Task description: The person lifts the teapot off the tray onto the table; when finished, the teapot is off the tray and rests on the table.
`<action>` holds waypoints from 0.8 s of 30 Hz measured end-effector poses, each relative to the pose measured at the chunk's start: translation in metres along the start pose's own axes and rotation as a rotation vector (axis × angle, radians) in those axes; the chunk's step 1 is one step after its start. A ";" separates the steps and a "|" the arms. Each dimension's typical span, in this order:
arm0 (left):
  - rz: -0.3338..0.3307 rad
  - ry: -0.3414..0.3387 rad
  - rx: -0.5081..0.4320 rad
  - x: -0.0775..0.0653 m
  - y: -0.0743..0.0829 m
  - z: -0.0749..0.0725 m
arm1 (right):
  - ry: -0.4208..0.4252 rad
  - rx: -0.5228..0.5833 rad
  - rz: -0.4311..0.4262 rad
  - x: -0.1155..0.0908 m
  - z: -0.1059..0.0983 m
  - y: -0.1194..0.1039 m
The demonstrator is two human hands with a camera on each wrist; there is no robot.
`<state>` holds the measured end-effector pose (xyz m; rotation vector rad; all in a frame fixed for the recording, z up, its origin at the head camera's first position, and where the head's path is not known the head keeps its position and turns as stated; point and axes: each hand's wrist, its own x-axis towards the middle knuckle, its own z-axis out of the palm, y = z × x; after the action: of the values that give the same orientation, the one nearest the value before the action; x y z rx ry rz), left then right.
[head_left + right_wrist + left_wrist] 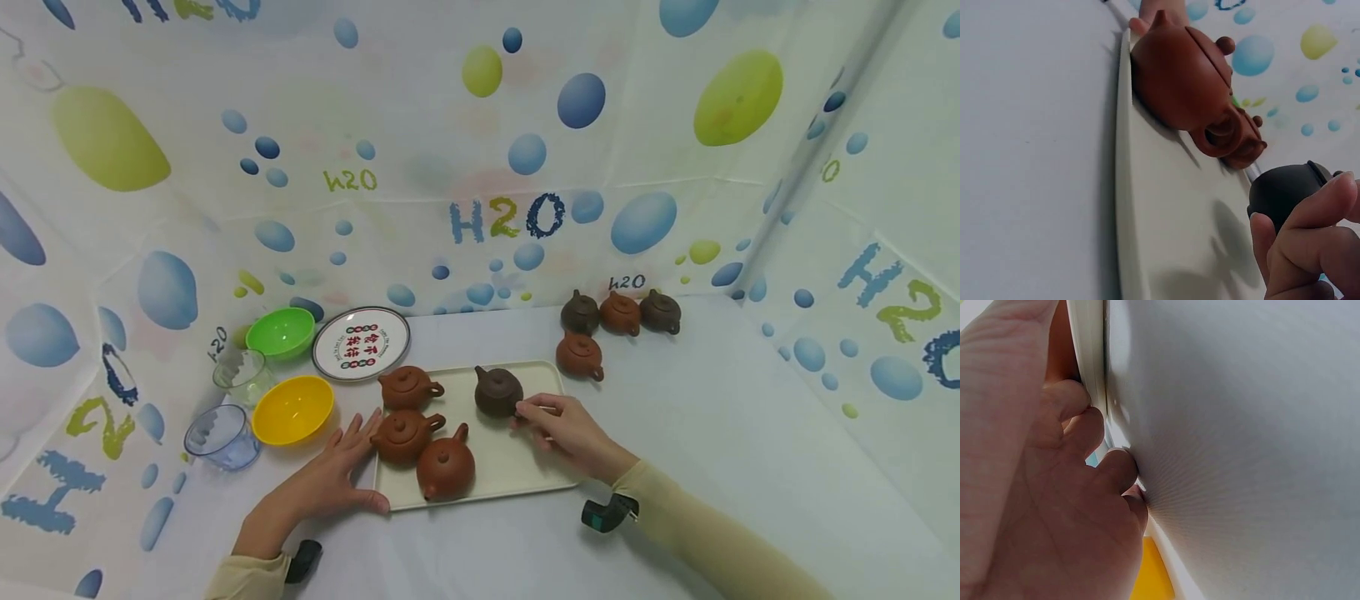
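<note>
A dark brown teapot (498, 392) is over the right half of the cream tray (510, 467). My right hand (566, 429) pinches it at its handle side; the fingers hide the handle. In the right wrist view a shadow lies on the tray below the dark teapot (1285, 190). With fingers spread, my left hand (337, 475) rests at the tray's left edge, its thumb by the near corner. Three reddish-brown teapots stand on the tray's left part: one at the back (408, 387), one in the middle (403, 437) and one in front (446, 468).
Behind the tray's right corner stand two reddish teapots (580, 356) (620, 314) and two dark ones (580, 313) (661, 312). On the left are a yellow bowl (294, 411), a green bowl (281, 333), two glass bowls (223, 437) (243, 379) and a white plate (362, 343).
</note>
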<state>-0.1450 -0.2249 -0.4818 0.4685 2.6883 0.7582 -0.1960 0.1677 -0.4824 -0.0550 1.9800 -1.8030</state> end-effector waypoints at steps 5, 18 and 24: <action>-0.007 -0.009 -0.006 0.000 -0.001 0.001 | -0.026 -0.005 0.006 -0.021 -0.011 0.002; 0.010 -0.004 0.002 0.002 -0.002 0.001 | 0.044 -0.006 -0.048 -0.061 -0.047 0.010; -0.001 -0.009 -0.002 0.001 -0.001 0.001 | 0.142 0.036 -0.003 -0.075 -0.062 0.016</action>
<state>-0.1458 -0.2251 -0.4838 0.4682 2.6792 0.7568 -0.1464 0.2523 -0.4723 0.0845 2.0430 -1.8910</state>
